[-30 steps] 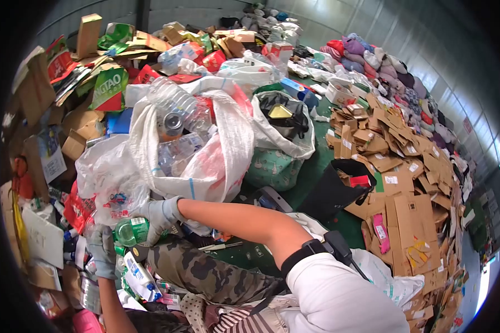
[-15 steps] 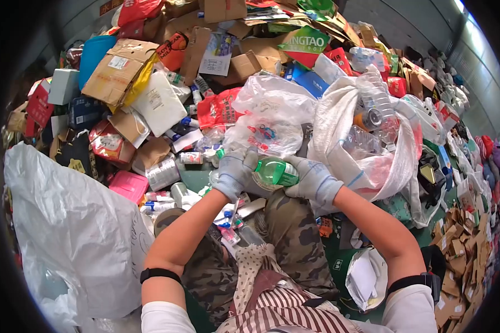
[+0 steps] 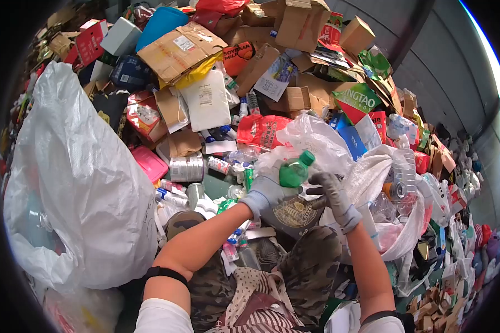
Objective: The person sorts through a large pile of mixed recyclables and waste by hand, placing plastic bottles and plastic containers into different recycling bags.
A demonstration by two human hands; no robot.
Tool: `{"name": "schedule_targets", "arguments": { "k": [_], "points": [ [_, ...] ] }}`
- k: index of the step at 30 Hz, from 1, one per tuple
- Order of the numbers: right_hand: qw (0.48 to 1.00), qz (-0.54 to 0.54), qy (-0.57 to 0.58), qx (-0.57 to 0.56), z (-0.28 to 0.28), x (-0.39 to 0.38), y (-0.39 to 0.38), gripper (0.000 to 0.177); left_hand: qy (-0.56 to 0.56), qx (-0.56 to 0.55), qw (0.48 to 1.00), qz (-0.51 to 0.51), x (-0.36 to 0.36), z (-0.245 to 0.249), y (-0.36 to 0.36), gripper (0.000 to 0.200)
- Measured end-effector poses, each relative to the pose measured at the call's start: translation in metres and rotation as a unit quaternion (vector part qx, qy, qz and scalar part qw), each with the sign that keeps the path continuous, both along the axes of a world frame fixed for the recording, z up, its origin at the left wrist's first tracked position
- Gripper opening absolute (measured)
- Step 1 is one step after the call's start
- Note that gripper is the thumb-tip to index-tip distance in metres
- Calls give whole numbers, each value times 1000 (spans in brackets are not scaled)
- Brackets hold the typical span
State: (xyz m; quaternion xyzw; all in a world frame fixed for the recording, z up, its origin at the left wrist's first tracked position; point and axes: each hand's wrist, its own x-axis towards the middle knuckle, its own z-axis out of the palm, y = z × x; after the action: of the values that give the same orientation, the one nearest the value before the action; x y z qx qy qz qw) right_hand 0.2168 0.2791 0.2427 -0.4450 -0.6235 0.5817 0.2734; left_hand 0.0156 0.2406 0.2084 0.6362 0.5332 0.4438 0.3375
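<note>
A clear green plastic bottle with a green cap is in the grip of my left hand, which wears a pale work glove. The bottle is tilted, its capped end pointing up and to the right. My right hand, gloved too, is just right of the bottle, its fingers apart and nothing in them. Beneath the hands lies a dark panel with a round gold print. A white woven sack holding clear plastic bottles stands open beside my right hand.
A large white sack stands on the left. Ahead rises a heap with cardboard boxes, a red bag and a translucent plastic bag. Small bottles and a metal can lie before my knees. Cardboard scraps lie at lower right.
My right hand has let go of the green bottle and opened. The left hand now holds it alone, turned with its cap up and to the right. The view has swung round.
</note>
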Motion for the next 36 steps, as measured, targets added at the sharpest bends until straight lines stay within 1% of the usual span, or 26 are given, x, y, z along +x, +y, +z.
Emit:
{"name": "schedule_targets", "arguments": {
  "k": [1, 2, 3, 4, 6, 7, 8, 10, 11, 12, 13, 15, 17, 18, 19, 21, 22, 23, 25, 26, 29, 30, 32, 33, 34, 36],
  "points": [
    [999, -30, 2, 14, 5, 4, 6, 60, 134, 11, 989, 55, -3, 13, -9, 61],
    [988, -27, -137, 73, 8, 1, 11, 60, 267, 11, 963, 26, -1, 25, -15, 55],
    [953, -25, -269, 136, 13, -4, 18, 61, 278, 44, 959, 43, 4, 19, -12, 54],
    [896, -26, -395, 201, 17, -10, 23, 62, 289, 77, 952, 59, 13, 5, -9, 52],
    [847, -31, -447, 286, 12, -18, 30, 62, 307, 116, 942, 73, 18, -1, -6, 51],
    [818, -34, -472, 328, 6, -21, 32, 63, 278, 89, 955, 57, 17, 0, -8, 52],
    [816, -48, -441, 370, 0, -23, 34, 61, 247, 60, 966, 43, 16, 1, -10, 52],
    [834, -43, -387, 390, -4, -20, 38, 58, 194, -10, 981, -3, 8, 12, -18, 56],
    [843, -41, -360, 398, -6, -20, 39, 57, 151, -5, 989, -7, 5, 11, -20, 56],
    [878, -26, -299, 372, -6, -19, 38, 52, 108, 2, 994, -14, 5, 10, -22, 56],
    [898, 4, -267, 350, 0, -21, 35, 50, 65, 11, 998, -23, 5, 8, -24, 55],
    [930, 54, -201, 302, 12, -25, 25, 48, 36, -9, 997, -74, 5, 8, -25, 53],
    [923, 72, -195, 323, 22, -29, 18, 46, -8, -47, 990, -130, 2, 13, -32, 52],
    [919, 79, -192, 334, 25, -31, 16, 45, -49, -14, 994, -101, 6, 8, -34, 50],
    [935, 99, -153, 303, 27, -31, 15, 44, -138, -16, 980, -145, 9, 5, -36, 47],
    [947, 137, -99, 271, 36, -34, 12, 43, -311, -19, 922, -230, 15, 2, -37, 43],
    [946, 157, -85, 270, 42, -37, 11, 43, -396, -97, 857, -314, 13, 1, -38, 44],
    [945, 177, -70, 267, 49, -39, 9, 43, -470, -175, 773, -389, 6, 0, -41, 46],
    [942, 218, 10, 255, 60, -54, 0, 43, -577, -317, 554, -509, -3, 0, -44, 49],
    [938, 217, -6, 272, 63, -55, -1, 46, -606, -309, 461, -570, 0, -6, -41, 55],
    [908, 216, 29, 358, 68, -71, -12, 49, -601, -315, 401, -616, -12, 1, -40, 57],
    [883, 226, 33, 409, 69, -75, -8, 48, -586, -294, 474, -587, -22, 5, -39, 51],
    [944, 195, -95, 250, 77, -68, 1, 45, -586, -320, 583, -463, -32, 14, -36, 46],
    [958, 176, -158, 163, 81, -60, 7, 43, -580, -333, 630, -396, -36, 15, -34, 43],
    [961, 197, -161, 111, 77, -52, 21, 40, -539, -307, 681, -390, -40, 15, -29, 41],
    [965, 189, -177, 52, 79, -51, 18, 40, -447, -248, 773, -376, -47, 12, -15, 38]
  ]
}}
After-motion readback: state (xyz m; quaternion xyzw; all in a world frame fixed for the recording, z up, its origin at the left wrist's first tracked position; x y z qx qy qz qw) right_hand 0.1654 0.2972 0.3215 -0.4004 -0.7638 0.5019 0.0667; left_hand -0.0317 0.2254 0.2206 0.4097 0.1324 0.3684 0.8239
